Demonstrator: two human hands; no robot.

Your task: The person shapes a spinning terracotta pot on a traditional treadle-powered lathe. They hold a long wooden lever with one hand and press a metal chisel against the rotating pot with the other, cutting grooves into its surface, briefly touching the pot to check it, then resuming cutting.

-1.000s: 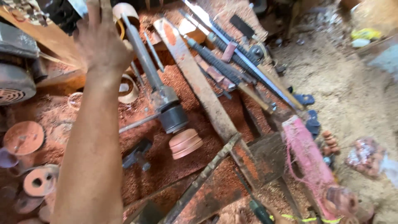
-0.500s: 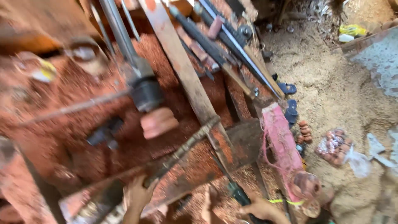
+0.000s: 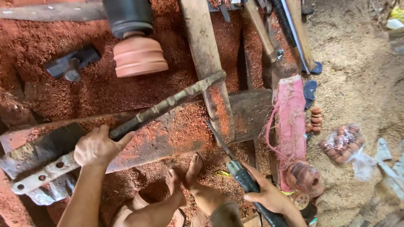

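Gripping hard, the left hand [image 3: 97,147] was wrapped around the near end of a long rough bar [image 3: 168,104], which ran up and across to lean on the upright wooden post [image 3: 208,67]. That bar looked stiff, heavy and knobbly, so it should not slip easily; the thick near end seemed the sensible place to hold it. Down to the right of the post, the right hand [image 3: 269,195] had its grip clenched on the dark handle of a chisel [image 3: 235,168], its thin blade pointing up toward the foot of the post. The chisel looked light and rigid, best held by the handle, well back from the edge. Up left of the post sat a round turned wooden piece [image 3: 139,56] on its dark spindle, with red shavings [image 3: 50,96] all around. Two bare feet [image 3: 185,176] rested just below the post, between the hands.
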